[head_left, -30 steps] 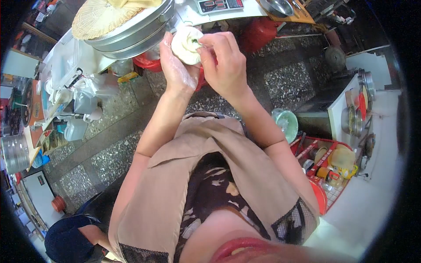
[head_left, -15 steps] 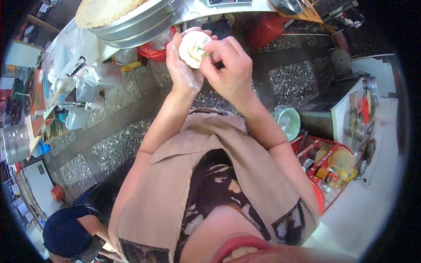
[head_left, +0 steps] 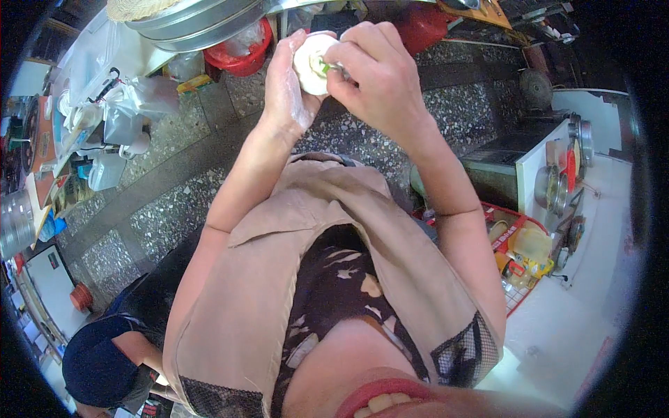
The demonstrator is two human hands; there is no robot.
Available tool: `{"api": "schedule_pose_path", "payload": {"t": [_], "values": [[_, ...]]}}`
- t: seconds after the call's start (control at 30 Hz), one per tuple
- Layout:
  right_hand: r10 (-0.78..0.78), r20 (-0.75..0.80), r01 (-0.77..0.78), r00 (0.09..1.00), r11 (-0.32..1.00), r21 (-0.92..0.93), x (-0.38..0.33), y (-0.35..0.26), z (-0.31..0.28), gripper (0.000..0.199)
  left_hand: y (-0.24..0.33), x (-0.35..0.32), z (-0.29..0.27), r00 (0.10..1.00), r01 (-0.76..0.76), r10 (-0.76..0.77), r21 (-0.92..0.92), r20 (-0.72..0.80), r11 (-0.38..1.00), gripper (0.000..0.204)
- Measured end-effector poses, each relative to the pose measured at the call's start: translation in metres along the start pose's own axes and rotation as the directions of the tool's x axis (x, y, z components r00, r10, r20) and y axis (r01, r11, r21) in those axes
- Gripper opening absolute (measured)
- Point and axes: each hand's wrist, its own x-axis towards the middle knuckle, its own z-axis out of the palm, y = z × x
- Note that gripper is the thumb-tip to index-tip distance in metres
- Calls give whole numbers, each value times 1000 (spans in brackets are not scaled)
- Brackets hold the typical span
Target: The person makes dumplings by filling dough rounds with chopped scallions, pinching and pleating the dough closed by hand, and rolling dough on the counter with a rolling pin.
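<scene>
A round, white dough bun (head_left: 309, 66) rests in the cupped palm of my left hand (head_left: 282, 90), which is dusted with flour. Its top is partly gathered in folds, and a bit of green filling shows at the opening. From the right, my right hand (head_left: 383, 80) pinches the dough rim beside the green filling with thumb and forefinger. Its other fingers are curled in. Both hands are held up in front of me, above the floor near the worktop.
Stacked metal steamers (head_left: 202, 31) stand at the far left on the worktop, with a red bucket (head_left: 240, 59) below. Plastic bags (head_left: 150, 97) hang at the left. A red crate (head_left: 519, 296) of bottles is at the right. Another person (head_left: 104, 359) bends at the lower left.
Both hands, with the bun, have shifted slightly upward in the picture, and the surroundings have slid as my view moved. The right fingers still pinch the dough; the opening looks more gathered.
</scene>
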Motion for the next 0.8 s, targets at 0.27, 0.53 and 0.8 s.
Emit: {"api": "schedule_pose_path", "payload": {"t": [0.27, 0.53, 0.8], "values": [[-60, 156, 49, 986, 996, 77, 2, 4, -4, 17, 1, -1, -15, 990, 135, -138, 75, 35, 988, 31], [-153, 306, 93, 940, 975, 202, 0, 10, -1, 14, 4, 0, -30, 963, 250, -266, 202, 54, 947, 33], [-188, 347, 95, 919, 958, 269, -6, 8, 7, 20, 6, -4, -42, 932, 314, -361, 457, 16, 832, 34]]}}
